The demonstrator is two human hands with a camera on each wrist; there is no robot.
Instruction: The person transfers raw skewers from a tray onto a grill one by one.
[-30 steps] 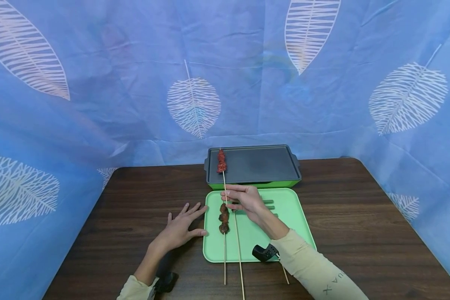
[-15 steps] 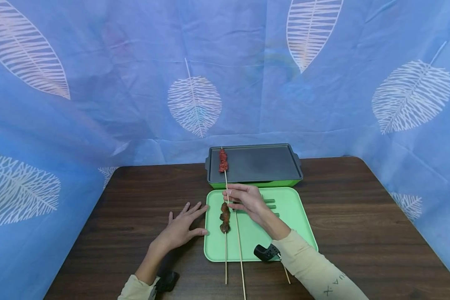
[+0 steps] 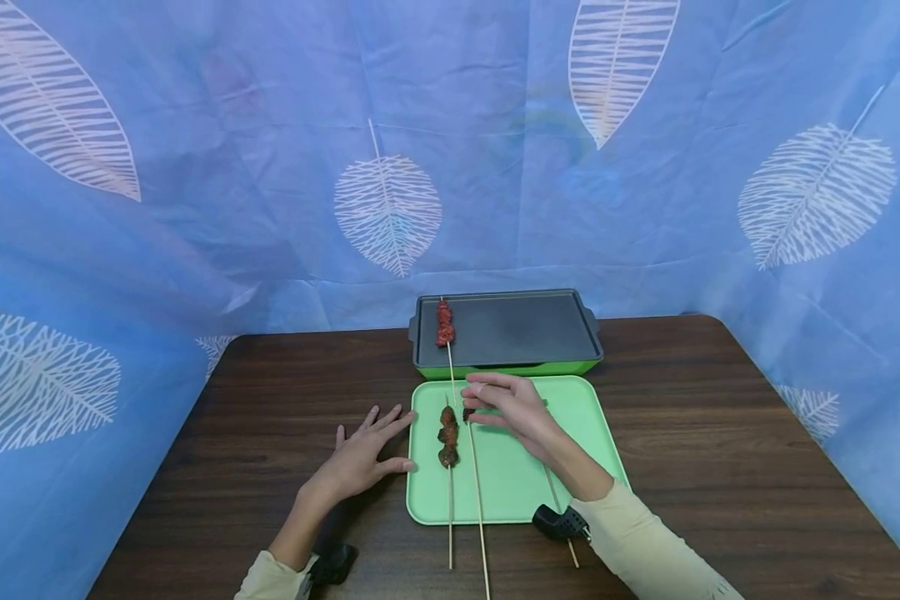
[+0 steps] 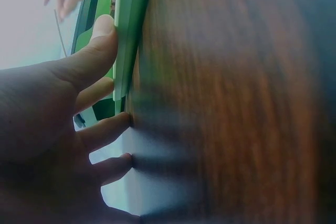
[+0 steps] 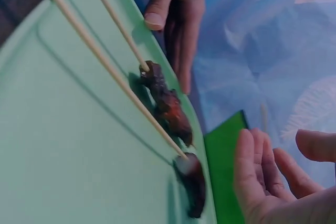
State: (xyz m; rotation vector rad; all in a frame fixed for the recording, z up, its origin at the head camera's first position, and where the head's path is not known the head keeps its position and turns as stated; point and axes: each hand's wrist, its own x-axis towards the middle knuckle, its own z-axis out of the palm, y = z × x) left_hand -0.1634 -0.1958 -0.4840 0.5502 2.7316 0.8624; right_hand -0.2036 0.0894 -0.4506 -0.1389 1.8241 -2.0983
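Note:
My left hand (image 3: 363, 458) lies spread on the table, thumb and forefinger at the left rim of a light green tray (image 3: 510, 508). Over the tray, my right hand (image 3: 513, 410) hovers with fingers loosely bent and thumb apart, holding nothing. A red meat skewer (image 3: 446, 323) has its meat on the left end of the dark griddle (image 3: 525, 329), its stick slanting toward the tray. A brown meat skewer (image 5: 170, 108) lies along the tray's left side. Beside it is a skewer with dark meat (image 5: 191, 184), partly hidden by my right hand in the head view.
Another bare stick (image 3: 562, 517) sticks out over the tray's front edge at the right; its upper end is behind my right hand. The griddle's green base (image 3: 562, 368) stands just behind the tray on a dark wooden table (image 3: 720, 433). A blue leaf-print cloth (image 3: 480, 208) hangs behind.
My right hand has let go of the red meat skewer's stick and drawn back to the right. The skewer stays on the griddle. The left hand has not moved.

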